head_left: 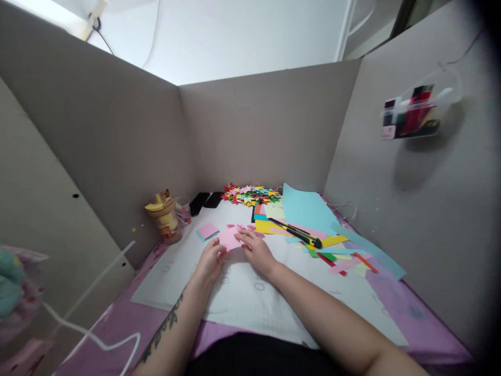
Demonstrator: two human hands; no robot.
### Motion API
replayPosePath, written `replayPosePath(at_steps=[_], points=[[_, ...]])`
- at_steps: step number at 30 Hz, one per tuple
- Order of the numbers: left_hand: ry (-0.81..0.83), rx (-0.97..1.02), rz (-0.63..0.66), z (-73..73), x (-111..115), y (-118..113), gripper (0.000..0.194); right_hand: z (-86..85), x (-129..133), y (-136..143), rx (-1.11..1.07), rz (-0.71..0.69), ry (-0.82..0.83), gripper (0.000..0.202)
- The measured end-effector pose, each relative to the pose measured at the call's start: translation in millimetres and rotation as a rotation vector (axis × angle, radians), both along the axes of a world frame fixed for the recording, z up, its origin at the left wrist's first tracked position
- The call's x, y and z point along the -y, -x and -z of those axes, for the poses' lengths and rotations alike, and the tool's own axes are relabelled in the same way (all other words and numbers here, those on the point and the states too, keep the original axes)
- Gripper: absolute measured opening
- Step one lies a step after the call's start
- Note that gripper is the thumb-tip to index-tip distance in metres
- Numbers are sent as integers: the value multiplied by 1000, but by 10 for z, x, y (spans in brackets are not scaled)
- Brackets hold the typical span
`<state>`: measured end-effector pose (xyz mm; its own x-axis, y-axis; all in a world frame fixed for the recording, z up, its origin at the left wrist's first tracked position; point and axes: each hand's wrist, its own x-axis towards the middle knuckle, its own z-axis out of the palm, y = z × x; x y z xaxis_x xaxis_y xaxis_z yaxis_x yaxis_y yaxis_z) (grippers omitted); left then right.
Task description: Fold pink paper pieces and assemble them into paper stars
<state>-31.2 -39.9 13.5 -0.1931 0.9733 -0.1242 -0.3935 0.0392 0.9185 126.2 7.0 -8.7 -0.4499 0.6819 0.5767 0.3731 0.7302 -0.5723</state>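
Observation:
A small sheet of pink paper [229,238] is held up between my two hands over the white sheet. My left hand [212,258] pinches its lower left corner. At the right edge, the fingers of my right hand [256,251] close on the same sheet. Just behind it lie several small folded pink paper pieces [256,232], partly hidden by my right hand. To the left of my hands sits a small stack of square papers [207,231], pink on top and blue beneath.
A black and yellow utility knife [297,233] rests on coloured paper strips [344,258] at the right. Behind are a heap of folded paper stars [250,194] and a large light-blue sheet [307,209]. A tan cup [166,222] and two black phone-like objects [199,203] stand left. Grey partitions [270,125] surround the table.

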Motion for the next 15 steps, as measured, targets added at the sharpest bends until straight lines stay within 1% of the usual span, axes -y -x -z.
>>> replayPosePath(at_steps=[2,4,8,12,15], points=[[12,33,43,-22,24,-2,28,-5,-14,-13,-48,23,-25,38],[8,45,94,-29,46,-12,27,-19,-17,-34,-81,15,-43,31],[-16,27,179,-10,52,-17,22,-36,-3,-58,-106,-80,-50,31],[-17,-13,121,54,5,10,28,-21,8,-42,-74,-171,-51,34],[-51,6,122,95,-18,25,35,-15,4,-28,-56,-202,-46,33]])
